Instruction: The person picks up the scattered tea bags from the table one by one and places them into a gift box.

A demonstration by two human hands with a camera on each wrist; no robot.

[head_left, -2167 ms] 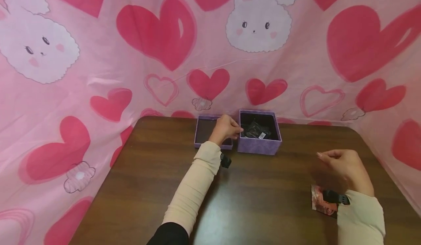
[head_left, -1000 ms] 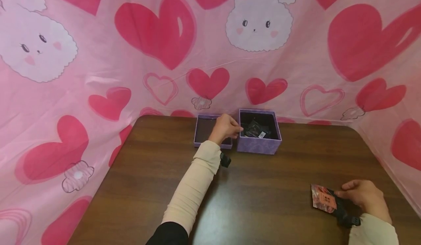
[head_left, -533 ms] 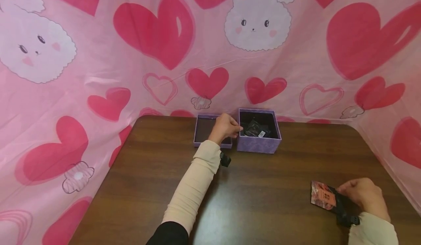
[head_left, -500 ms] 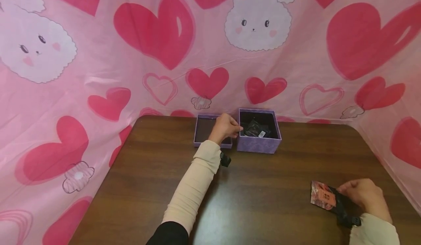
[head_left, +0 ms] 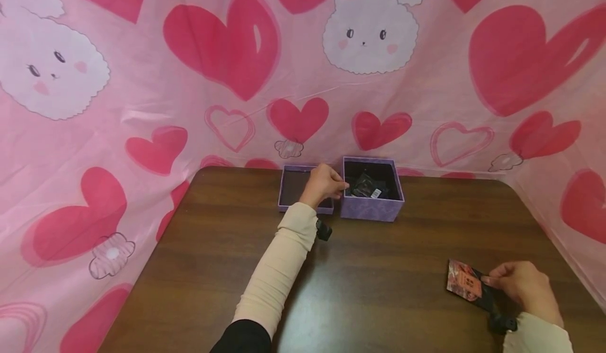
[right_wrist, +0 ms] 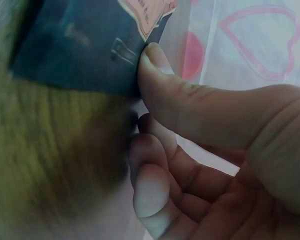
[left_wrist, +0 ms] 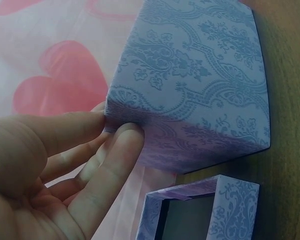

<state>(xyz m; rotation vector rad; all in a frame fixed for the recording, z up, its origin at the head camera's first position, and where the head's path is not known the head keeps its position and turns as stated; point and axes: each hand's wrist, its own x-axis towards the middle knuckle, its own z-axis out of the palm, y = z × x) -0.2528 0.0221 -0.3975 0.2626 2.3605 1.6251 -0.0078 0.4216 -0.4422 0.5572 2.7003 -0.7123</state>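
My left hand (head_left: 324, 184) pinches the left rim of a purple patterned box (head_left: 371, 209) at the back of the table. The left wrist view shows the thumb and fingertips at the edge of the box wall (left_wrist: 190, 70). Inside the box lie dark plastic-wrapped packets (head_left: 363, 185), one with a white barcode label (head_left: 376, 193). At the right, my right hand (head_left: 525, 284) holds a flat dark packet (head_left: 464, 282) with a reddish picture and orange label by its near edge. In the right wrist view, the thumb (right_wrist: 160, 85) presses on the packet's dark face (right_wrist: 85, 45).
The shallow purple lid (head_left: 291, 187) lies inside-up left of the box, partly behind my left hand. The brown wooden table (head_left: 369, 269) has a pink curtain (head_left: 293, 42) with hearts and rabbits behind it and at its sides.
My right hand has come down and toward me from above the table and taken hold of the packet. The packet has shifted slightly. My left hand stays at the box rim.
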